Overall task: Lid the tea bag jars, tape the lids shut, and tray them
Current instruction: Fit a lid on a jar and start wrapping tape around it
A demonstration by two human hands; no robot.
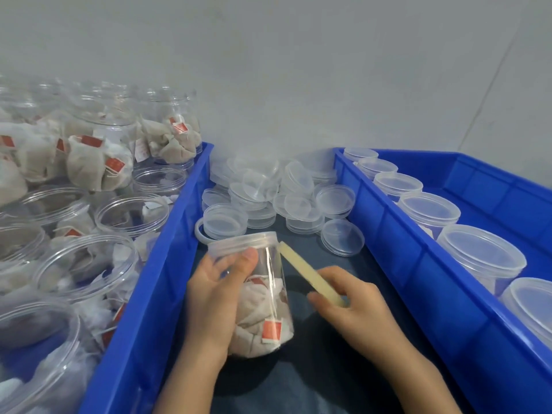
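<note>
Jar point(257, 297): lidded and filled with tea bags, it is tilted between the two hands over the dark cloth; I judge the tilt brings the lid seam toward the tape.
Left hand point(213, 297): its fingers curl around the jar's side, with the thumb point(249, 256) lying just under the lid point(243, 239); this seems to keep the jar steady and ready to turn.
Right hand point(355, 300): its fingers pinch the near end of a pale tape strip point(309, 273), which is pulled tight.
Tape: the far end touches the jar just beside the left thumb, below the lid's edge; probably this is the start of the sealing.
Spare lids point(280, 195): a heap beyond the fingertips, near for the next jar.
Open jars point(89, 264): crowded outside the left hand, not yet lidded.
Tray point(397, 234): blue, outside the right hand, holding a row of closed jars point(481, 255); finished jars likely go here.
</note>
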